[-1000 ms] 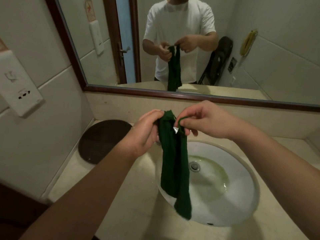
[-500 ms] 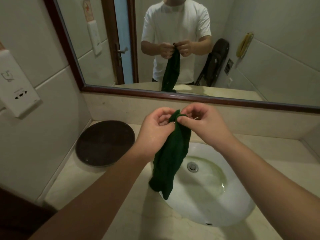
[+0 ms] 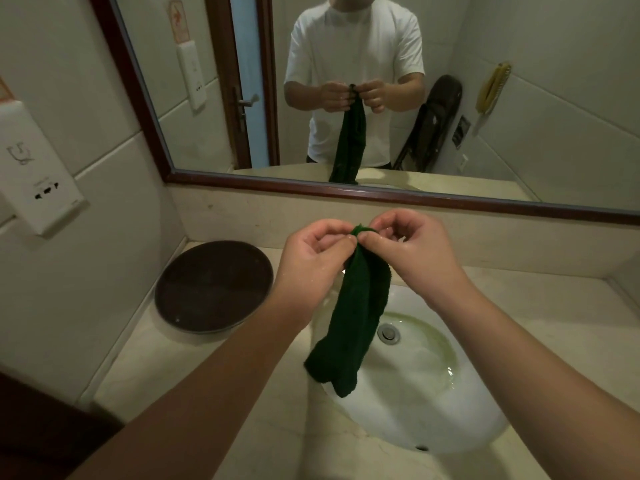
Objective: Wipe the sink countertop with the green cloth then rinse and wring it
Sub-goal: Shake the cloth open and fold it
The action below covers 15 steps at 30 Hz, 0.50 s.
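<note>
While the cloth (image 3: 356, 317) hangs gathered into a loose rope over the left part of the basin (image 3: 450, 410), the step in hand looks like the wringing, or a last shake-out before it. To do it well, I judge one hand should slide down to the lower end so the twist runs the whole length, and the drips should fall inside the basin, not on the counter (image 3: 207, 368) left of it. Farthest left of the basin, on the wall, is a white dispenser (image 3: 38, 178); nearer, on the counter, lies a dark round tray (image 3: 213, 285), well clear of the cloth. Next comes the left hand (image 3: 313, 252), raised above the basin's back rim, thumb and forefinger pinching the cloth's top edge, the other fingers curled, the forearm reaching in from the lower left. Just right of it, the two almost touching, the right hand (image 3: 412, 249) pinches the same top edge in the same way, wrist bent down, forearm coming from the lower right. Both look wet. Below the hands the cloth's lower end dangles just over the basin's left rim, left of the drain (image 3: 389, 333). Behind the basin, the mirror (image 3: 145, 109) shows the same two-handed pinch.
</note>
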Available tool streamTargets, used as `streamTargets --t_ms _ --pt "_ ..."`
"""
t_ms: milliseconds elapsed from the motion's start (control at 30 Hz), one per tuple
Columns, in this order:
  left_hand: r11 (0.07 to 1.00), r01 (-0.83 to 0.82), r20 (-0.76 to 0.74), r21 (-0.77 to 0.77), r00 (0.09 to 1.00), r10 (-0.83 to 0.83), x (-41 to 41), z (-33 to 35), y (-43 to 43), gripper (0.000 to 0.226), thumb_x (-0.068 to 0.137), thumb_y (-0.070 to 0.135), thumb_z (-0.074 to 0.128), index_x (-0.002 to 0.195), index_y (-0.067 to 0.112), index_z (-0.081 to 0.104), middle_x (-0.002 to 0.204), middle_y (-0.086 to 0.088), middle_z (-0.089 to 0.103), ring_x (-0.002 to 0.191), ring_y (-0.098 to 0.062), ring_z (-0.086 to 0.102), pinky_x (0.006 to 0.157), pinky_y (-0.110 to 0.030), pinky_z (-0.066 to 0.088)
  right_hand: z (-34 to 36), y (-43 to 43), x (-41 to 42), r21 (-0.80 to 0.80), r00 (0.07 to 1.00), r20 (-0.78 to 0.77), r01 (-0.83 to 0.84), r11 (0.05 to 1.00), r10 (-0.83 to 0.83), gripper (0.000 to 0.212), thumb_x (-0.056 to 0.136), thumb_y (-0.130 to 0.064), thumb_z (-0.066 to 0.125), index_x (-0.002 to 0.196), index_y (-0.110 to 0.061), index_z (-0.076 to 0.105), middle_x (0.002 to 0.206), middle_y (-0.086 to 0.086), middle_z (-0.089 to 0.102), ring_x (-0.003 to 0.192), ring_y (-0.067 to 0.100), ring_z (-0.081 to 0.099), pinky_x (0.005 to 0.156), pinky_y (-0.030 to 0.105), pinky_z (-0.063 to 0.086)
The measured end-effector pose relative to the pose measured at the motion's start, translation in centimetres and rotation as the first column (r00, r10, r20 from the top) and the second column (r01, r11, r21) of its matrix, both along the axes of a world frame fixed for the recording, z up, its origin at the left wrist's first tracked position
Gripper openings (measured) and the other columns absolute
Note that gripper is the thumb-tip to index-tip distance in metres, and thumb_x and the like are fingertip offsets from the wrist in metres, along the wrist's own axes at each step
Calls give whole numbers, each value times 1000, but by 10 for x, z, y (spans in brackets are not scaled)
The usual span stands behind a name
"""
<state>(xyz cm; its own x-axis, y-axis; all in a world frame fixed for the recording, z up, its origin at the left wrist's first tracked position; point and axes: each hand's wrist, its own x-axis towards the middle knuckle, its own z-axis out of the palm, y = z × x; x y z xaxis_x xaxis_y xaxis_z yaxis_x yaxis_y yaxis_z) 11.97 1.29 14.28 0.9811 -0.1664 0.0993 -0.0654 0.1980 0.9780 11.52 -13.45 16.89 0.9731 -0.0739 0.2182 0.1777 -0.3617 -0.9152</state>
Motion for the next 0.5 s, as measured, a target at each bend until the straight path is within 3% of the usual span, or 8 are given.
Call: streamTargets --t_ms 200,367,500 --pt "1000 17 -16 -4 1000 -17 -2 2 -1 14 89 10 62 95 22 68 87 4 75 89 -13 72 78 -28 54 2 -2 -2 -12 1000 19 -16 1000 16 15 75 -15 78 78 -9 64 65 2 53 56 4 44 51 14 40" --pt "1000 -10 -71 23 997 12 2 9 -2 14 86 12 66 80 24 72 87 -5 71 93 -26 68 92 -49 53 3 -1 -2 -171 996 89 17 985 -1 18 74 -22 79 72 -15 63 64 1 57 54 0 45 52 13 40" --pt "998 -62 -89 16 994 63 6 12 -2 19 90 14 60 78 24 69 85 -3 69 89 -22 68 89 -46 54 3 -3 -2 -268 991 116 -26 963 60 21 69 -34 78 77 -24 61 66 -5 62 59 11 52 57 26 45"
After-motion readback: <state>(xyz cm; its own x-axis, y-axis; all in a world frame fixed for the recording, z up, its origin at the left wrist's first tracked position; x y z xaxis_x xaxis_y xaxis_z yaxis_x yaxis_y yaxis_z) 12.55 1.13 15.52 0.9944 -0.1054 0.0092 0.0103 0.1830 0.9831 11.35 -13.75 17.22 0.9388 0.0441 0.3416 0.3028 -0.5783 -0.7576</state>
